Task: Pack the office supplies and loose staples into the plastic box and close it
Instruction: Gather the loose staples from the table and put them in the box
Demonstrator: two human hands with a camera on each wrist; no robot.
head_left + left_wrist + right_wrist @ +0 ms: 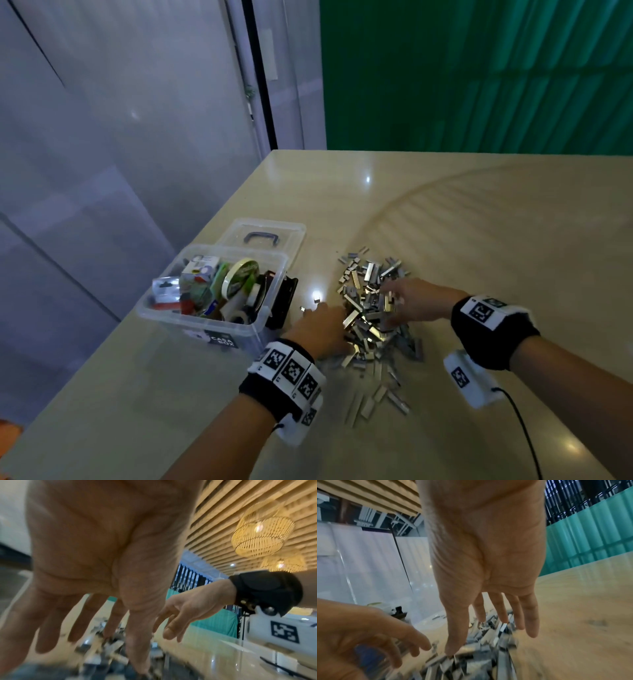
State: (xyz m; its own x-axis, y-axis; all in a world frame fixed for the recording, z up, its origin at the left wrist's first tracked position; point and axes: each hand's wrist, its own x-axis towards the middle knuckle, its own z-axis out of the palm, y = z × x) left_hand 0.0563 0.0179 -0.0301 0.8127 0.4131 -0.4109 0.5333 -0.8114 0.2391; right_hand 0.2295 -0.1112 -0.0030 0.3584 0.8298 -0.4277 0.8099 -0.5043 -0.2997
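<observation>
Both hands sit on the staple pile (371,315) at centre frame — left hand (320,327) and right hand (412,301) with fingers spread and fairly straight, flanking the heap, nothing pinched yet. The clear plastic box (171,313), lid (263,236) off behind it, stands just left of the pile, already crammed with tape rolls and supplies. Risk — a two-handed scoop likely sheds strips across the glossy table (479,240), and the full box may not close.
</observation>
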